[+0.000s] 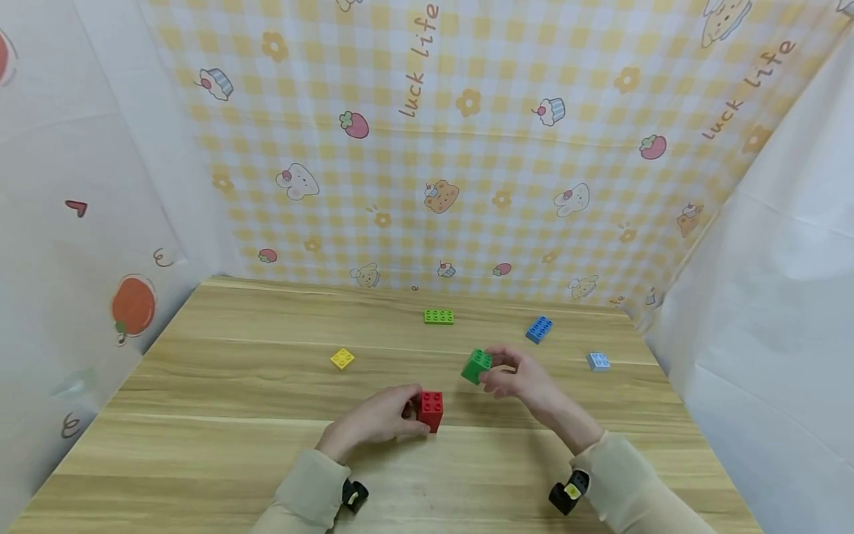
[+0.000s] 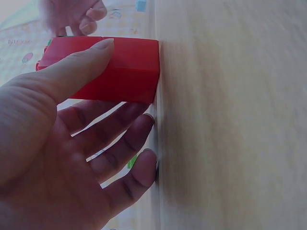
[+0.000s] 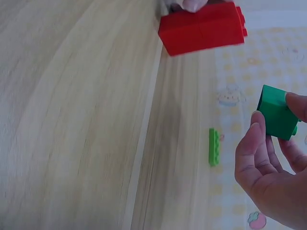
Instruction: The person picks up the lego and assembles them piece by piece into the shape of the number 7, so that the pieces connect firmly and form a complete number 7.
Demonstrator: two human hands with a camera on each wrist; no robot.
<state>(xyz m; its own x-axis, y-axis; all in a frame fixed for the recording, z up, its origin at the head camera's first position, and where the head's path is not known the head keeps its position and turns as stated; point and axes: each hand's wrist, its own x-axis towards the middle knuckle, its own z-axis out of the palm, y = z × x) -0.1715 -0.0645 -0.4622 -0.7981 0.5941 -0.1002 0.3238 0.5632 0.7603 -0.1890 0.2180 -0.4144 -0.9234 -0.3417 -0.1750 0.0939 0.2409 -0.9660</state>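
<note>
We see the left hand (image 1: 373, 419) gripping a tall red plastic block (image 1: 431, 411), thumb on one side and fingers around the other, while the block stands upright on the worktop with its studs uppermost. The right hand (image 1: 527, 382) pinches a green plastic block (image 1: 476, 367) between thumb and fingertips, holding it tilted and raised clear of the wood, near the red block but apart from it. From here, we judge that the green block could slip or twist, since only the fingertips support it and its smooth sides offer little purchase. If it dropped, it could glance off the red block, which is tall for its footing and might tip under a sideways knock or an uneven push from the left thumb. Should the two meet at this tilt, their edges would likely catch. Beneath them we have a pale wood-grain worktop (image 1: 200, 445), carrying a yellow square brick (image 1: 342, 359), a lime-green oblong brick (image 1: 439, 317), a blue oblong brick (image 1: 539, 330) and a light-blue brick (image 1: 598, 362), all well apart. Behind hangs a yellow-and-white checked cloth (image 1: 373, 163) with cartoon prints and lettering; white sheets (image 1: 767, 297) close in both sides, the left one bearing printed fruit.
</note>
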